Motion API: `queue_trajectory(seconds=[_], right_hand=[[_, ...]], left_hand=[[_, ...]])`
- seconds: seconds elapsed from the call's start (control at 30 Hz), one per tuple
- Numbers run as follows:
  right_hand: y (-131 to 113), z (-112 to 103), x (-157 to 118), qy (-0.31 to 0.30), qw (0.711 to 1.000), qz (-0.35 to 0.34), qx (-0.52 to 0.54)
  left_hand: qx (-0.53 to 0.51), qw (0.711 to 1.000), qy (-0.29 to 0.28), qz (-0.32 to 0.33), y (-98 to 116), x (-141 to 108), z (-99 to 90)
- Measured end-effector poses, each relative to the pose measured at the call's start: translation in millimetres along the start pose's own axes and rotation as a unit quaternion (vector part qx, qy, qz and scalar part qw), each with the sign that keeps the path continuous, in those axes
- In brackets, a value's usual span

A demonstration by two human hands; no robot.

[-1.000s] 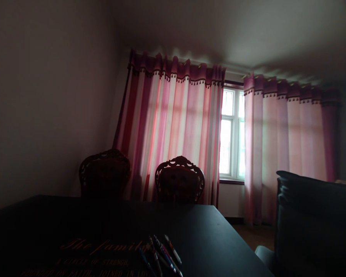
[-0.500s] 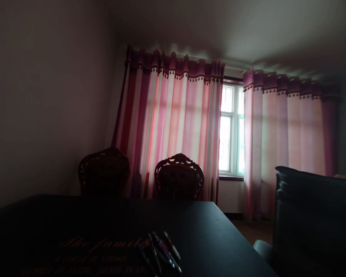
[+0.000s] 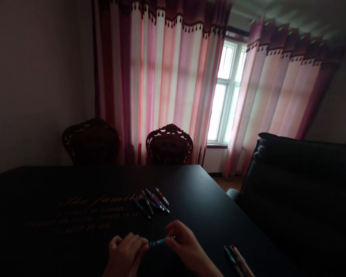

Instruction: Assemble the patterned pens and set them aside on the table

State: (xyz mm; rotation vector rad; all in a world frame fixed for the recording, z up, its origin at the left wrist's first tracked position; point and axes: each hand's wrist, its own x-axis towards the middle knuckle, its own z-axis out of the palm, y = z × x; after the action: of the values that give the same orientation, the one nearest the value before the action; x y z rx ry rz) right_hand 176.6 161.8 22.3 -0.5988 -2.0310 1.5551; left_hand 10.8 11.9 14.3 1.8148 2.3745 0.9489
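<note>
The left hand (image 3: 125, 252) and right hand (image 3: 186, 244) pinch opposite ends of a blue pen (image 3: 157, 242) held between them.

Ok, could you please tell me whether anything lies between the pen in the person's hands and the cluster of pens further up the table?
Nothing visible does. The pen, held between the left hand and the right hand, has only black tabletop between it and the cluster of pens.
</note>
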Motion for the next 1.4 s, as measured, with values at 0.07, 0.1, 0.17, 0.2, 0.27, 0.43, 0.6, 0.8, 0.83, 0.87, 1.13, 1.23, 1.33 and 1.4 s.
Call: queue_trajectory(seconds=[0.07,0.1,0.17,0.2,0.27,0.43,0.6,0.8,0.83,0.87,1.13,1.23,1.33,1.4], right_hand=[[1.0,-1.3,-0.9,-0.01,1.0,0.009,0.015],[1.3,-2.0,-1.3,-0.013,1.0,0.012,0.019],[1.6,-2.6,-2.0,-0.019,0.999,0.018,0.027],[1.9,-2.5,-2.2,-0.016,0.999,0.013,0.026],[2.9,-1.9,-2.3,-0.014,0.999,0.011,0.026],[5.3,-8.4,2.5,-0.006,0.999,0.027,0.04],[5.4,-34.6,9.8,0.094,0.994,0.038,0.03],[3.8,-46.9,9.4,0.098,0.995,0.033,0.005],[3.3,-46.5,9.1,0.097,0.995,0.029,0.003],[2.9,-45.8,8.9,0.095,0.995,0.026,0.002],[2.7,-42.0,8.3,0.091,0.996,0.023,0.007],[3.7,-38.0,8.6,0.07,0.997,0.034,0.016],[5.8,-29.9,7.9,0.038,0.998,0.042,0.012],[7.4,-23.2,6.6,0.019,0.999,0.047,0.011]], left_hand=[[-0.002,1.0,0.011,-0.004,5.3,-0.8,-4.5],[-0.004,1.0,0.005,-0.008,7.8,-1.1,-6.6],[-0.007,1.0,-0.007,-0.013,11.4,-1.4,-9.3],[-0.008,1.0,-0.011,-0.014,12.6,-1.5,-9.8],[-0.007,1.0,-0.011,-0.011,13.4,-1.6,-9.6],[0.018,1.0,0.005,0.014,9.4,-1.6,-10.7],[0.067,0.997,0.038,0.018,3.4,0.6,-18.1],[0.128,0.988,0.002,0.082,10.1,-1.8,-26.8],[0.139,0.986,-0.001,0.087,11.6,-2.3,-27.9],[0.149,0.984,-0.003,0.093,12.7,-2.7,-28.8],[0.142,0.987,0.0,0.071,10.0,-0.3,-29.2],[0.095,0.995,-0.006,0.005,7.3,0.4,-23.5],[0.074,0.996,-0.029,-0.039,6.5,-0.4,-17.1],[0.057,0.997,-0.035,-0.043,7.6,-1.3,-14.0]])
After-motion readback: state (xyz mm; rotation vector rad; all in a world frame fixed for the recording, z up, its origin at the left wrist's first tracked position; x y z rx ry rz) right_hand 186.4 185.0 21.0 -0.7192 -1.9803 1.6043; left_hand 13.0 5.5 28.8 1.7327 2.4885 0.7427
